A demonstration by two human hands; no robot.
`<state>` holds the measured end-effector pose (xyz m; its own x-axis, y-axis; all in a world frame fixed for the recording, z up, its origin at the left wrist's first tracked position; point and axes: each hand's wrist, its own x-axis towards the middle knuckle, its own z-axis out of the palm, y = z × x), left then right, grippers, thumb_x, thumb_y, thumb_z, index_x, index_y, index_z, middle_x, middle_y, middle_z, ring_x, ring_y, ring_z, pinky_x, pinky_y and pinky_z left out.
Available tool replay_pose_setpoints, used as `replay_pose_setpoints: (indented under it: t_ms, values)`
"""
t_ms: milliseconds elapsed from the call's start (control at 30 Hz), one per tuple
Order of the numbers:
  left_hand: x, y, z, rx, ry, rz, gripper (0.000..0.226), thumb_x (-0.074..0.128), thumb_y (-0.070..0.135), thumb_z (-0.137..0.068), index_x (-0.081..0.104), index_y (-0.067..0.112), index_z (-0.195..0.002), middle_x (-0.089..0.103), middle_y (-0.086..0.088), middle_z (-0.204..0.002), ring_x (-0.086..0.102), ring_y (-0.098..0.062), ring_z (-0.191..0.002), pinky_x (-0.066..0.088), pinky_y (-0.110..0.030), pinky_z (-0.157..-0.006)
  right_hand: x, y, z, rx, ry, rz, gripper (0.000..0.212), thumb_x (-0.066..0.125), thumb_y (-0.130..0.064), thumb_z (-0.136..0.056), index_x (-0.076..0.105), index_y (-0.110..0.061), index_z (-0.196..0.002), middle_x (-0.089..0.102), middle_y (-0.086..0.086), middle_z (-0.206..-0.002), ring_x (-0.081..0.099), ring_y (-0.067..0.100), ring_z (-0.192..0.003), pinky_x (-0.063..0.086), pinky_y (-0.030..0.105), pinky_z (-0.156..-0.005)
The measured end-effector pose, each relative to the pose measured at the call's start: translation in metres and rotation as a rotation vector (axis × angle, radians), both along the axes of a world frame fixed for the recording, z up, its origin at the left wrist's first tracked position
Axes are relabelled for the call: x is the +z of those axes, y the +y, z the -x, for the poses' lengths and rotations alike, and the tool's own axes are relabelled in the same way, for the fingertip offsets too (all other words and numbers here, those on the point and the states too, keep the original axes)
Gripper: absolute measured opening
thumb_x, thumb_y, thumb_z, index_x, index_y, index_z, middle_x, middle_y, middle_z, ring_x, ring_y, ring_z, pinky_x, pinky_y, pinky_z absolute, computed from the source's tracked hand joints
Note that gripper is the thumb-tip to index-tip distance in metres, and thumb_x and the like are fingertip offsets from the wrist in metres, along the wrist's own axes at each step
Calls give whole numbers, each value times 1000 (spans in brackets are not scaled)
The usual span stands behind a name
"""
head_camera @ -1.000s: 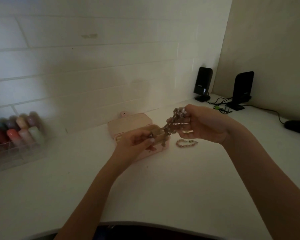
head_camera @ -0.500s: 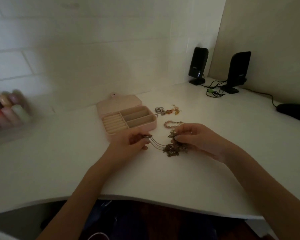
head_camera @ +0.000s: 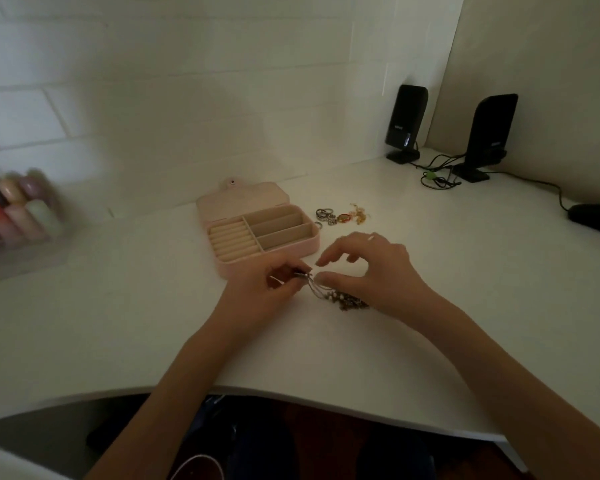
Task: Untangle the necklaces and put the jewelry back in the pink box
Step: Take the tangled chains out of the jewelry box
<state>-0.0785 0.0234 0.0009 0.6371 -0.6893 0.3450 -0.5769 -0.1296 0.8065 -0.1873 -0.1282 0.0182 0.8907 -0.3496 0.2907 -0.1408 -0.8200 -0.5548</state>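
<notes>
The pink box point(head_camera: 305, 247) lies open on the white desk, its beige compartments holding nothing I can see. Just in front of it, a tangled bunch of necklaces point(head_camera: 343, 299) rests on the desk. My left hand point(head_camera: 257, 289) pinches the clasp ends of the chains. My right hand point(head_camera: 374, 268) hovers over the tangle with its fingers spread and loosely bent; its thumb touches the chains near the clasps, and the palm hides part of the bunch. Rings and earrings point(head_camera: 342, 215) lie to the right of the box.
Two black speakers point(head_camera: 406, 123) with cables stand at the back right corner. A dark computer mouse point(head_camera: 596, 218) sits at the right edge. A clear case of coloured bottles point(head_camera: 14, 216) stands at the left by the tiled wall. The desk's curved front edge point(head_camera: 291, 393) is near me.
The necklaces were held up in the air a second ago and now lie on the desk. My right hand has let go of the bunch and spread its fingers; the left keeps its pinch.
</notes>
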Motion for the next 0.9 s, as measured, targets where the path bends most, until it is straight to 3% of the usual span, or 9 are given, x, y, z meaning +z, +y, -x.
replay_pose_setpoints:
  t_ms: [100,200,300,467,567,667,800,900]
  values:
    - [-3,2,-2,3,-77,-14,21,68,7,-82,67,28,-83,65,17,-72,60,5,-70,44,-8,-66,-2,8,-14,43,51,-148,36,63,-68,-63,65,-35,-78,65,-21,-82,59,-3,-79,47,32,-83]
    - [-4,1,-1,28,-53,17,23,70,6,-81,62,25,-91,64,14,-72,60,6,-69,44,-7,-64,-8,10,-23,46,4,-174,22,72,-43,-76,64,-23,-75,62,-16,-74,59,0,-71,51,26,-70]
    - [-3,0,0,45,-35,55,28,72,9,-79,57,21,-99,64,15,-69,61,6,-69,45,-7,-64,-14,15,-24,89,-59,-318,17,71,-21,-83,60,-11,-76,62,-7,-68,55,0,-55,43,16,-52]
    - [0,0,5,70,-9,60,35,73,11,-79,51,25,-101,66,10,-71,61,-7,-68,45,-9,-65,-19,14,-24,125,-173,-389,16,70,-12,-82,57,-5,-77,66,6,-77,57,6,-61,49,30,-60]
    - [-1,0,7,103,-32,71,38,74,11,-78,46,25,-100,67,9,-71,61,-5,-63,46,-11,-61,-19,17,-24,178,-243,-357,17,68,-5,-82,54,-13,-77,65,4,-82,63,15,-75,52,28,-63]
    - [-1,0,8,109,-68,52,40,73,11,-78,43,25,-100,66,12,-69,60,3,-60,45,-12,-60,-19,20,-23,200,-254,-386,28,64,-1,-83,52,-26,-88,64,-1,-78,64,12,-72,52,23,-65]
    - [-3,0,8,99,-91,-1,38,71,10,-80,44,26,-100,67,15,-72,60,7,-63,47,-14,-65,-20,18,-25,109,-298,-398,33,57,-1,-89,59,-15,-119,61,-4,-79,64,8,-69,55,21,-68]
    - [-8,4,3,129,-191,-30,25,70,10,-80,54,23,-93,65,15,-73,59,3,-72,46,-13,-67,-12,6,-22,-35,-394,-538,31,52,0,-92,63,-10,-119,64,-3,-88,63,3,-69,55,19,-71]
